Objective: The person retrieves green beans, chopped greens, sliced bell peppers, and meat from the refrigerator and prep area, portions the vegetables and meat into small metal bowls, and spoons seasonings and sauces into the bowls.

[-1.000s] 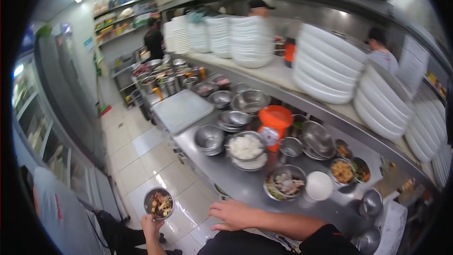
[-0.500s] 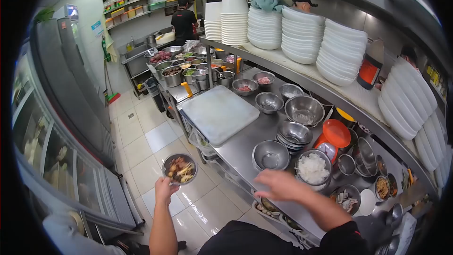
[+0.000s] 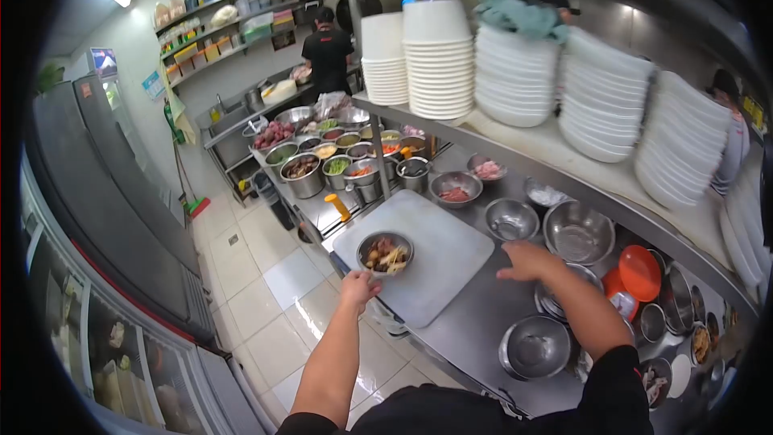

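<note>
My left hand (image 3: 360,290) has its fingers closed at the near rim of a small steel bowl (image 3: 366,267). Dark chunks and pale yellow strips of food (image 3: 386,255) fill this bowl. It is over the left part of a white cutting board (image 3: 439,274); whether its base rests on the board I cannot tell. Past the board's right edge, my right hand (image 3: 523,262) is held above the steel counter with nothing in it, fingers stretched leftward. Just beyond it stands an empty steel bowl (image 3: 512,219).
Steel bowls (image 3: 535,348) and an orange scale (image 3: 640,272) stand on the right. Tubs of ingredients (image 3: 302,177) crowd the far counter. Stacked white bowls (image 3: 515,76) line the overhead shelf (image 3: 499,133). A person in black (image 3: 328,52) stands at the back; glass-doored fridges (image 3: 113,338) are left.
My left hand has brought the bowl of food from above the floor to over the cutting board. My right hand has moved away from the rice bowl toward the board. My view has shifted.
</note>
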The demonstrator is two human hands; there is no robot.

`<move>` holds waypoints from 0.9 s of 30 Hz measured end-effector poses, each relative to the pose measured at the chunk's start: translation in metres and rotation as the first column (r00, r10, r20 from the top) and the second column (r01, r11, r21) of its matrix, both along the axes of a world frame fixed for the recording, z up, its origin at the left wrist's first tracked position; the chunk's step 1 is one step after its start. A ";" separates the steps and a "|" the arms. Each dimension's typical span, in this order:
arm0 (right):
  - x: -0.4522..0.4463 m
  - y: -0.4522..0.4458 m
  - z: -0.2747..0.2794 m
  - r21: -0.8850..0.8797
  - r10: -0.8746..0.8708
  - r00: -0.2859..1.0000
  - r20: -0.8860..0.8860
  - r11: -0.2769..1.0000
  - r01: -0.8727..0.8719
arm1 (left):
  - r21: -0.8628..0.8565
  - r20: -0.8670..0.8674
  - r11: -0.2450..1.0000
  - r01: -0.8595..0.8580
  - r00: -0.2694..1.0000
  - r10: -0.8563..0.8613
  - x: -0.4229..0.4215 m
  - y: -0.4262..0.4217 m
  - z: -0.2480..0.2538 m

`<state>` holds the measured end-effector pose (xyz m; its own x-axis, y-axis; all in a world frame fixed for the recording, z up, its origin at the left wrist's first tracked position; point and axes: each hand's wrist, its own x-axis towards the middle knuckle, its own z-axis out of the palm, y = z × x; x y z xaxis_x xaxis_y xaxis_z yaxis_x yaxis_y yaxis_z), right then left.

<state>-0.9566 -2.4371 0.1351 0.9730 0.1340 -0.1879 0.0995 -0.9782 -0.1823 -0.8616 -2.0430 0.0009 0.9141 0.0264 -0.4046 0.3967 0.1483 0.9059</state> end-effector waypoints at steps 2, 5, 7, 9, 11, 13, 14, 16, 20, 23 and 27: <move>0.063 -0.005 -0.033 -0.086 -0.008 0.999 -0.053 0.996 0.004 | 0.079 0.011 0.993 0.086 0.996 -0.087 0.009 0.007 -0.002; 0.111 0.006 -0.046 -0.322 -0.130 0.969 -0.211 0.945 0.056 | 0.042 -0.066 0.979 0.198 0.979 -0.195 0.025 0.014 0.024; 0.136 0.009 -0.062 -0.337 -0.187 0.959 -0.212 0.935 0.108 | -0.071 -0.128 0.962 0.265 0.954 -0.272 0.048 0.023 0.021; 0.155 -0.007 -0.107 -0.289 -0.303 0.952 -0.047 0.917 0.277 | -0.107 -0.198 0.940 0.324 0.920 -0.339 0.070 0.023 0.025; 0.158 0.009 -0.083 -0.254 -0.392 0.919 -0.046 0.894 0.369 | -0.091 -0.234 0.898 0.431 0.867 -0.440 0.099 0.016 0.024; 0.155 0.028 -0.071 -0.192 -0.468 0.884 0.026 0.865 0.463 | -0.072 -0.224 0.840 0.537 0.812 -0.539 0.128 0.016 0.009; 0.149 0.045 -0.065 -0.163 -0.498 0.865 0.067 0.850 0.502 | -0.075 -0.226 0.785 0.615 0.756 -0.614 0.145 0.015 0.006; 0.136 0.066 -0.049 -0.121 -0.565 0.802 0.195 0.797 0.592 | -0.071 -0.200 0.760 0.646 0.738 -0.645 0.158 0.014 0.019; 0.107 0.088 -0.028 -0.155 -0.721 0.584 0.373 0.572 0.805 | -0.067 -0.220 0.614 0.786 0.589 -0.778 0.195 0.024 0.028; 0.074 0.073 -0.015 -0.199 -0.835 0.400 0.377 0.349 0.916 | -0.077 -0.215 0.531 0.844 0.506 -0.835 0.215 0.023 0.026; 0.030 0.057 -0.010 -0.223 -0.924 0.244 0.296 0.181 0.958 | -0.077 -0.202 0.504 0.860 0.482 -0.853 0.236 0.022 0.016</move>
<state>-0.9267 -2.3805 0.1248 0.3369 -0.9379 0.0831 -0.9404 -0.3309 0.0780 -0.6256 -2.0210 0.0173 0.3956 -0.7106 -0.5818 0.4705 -0.3873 0.7929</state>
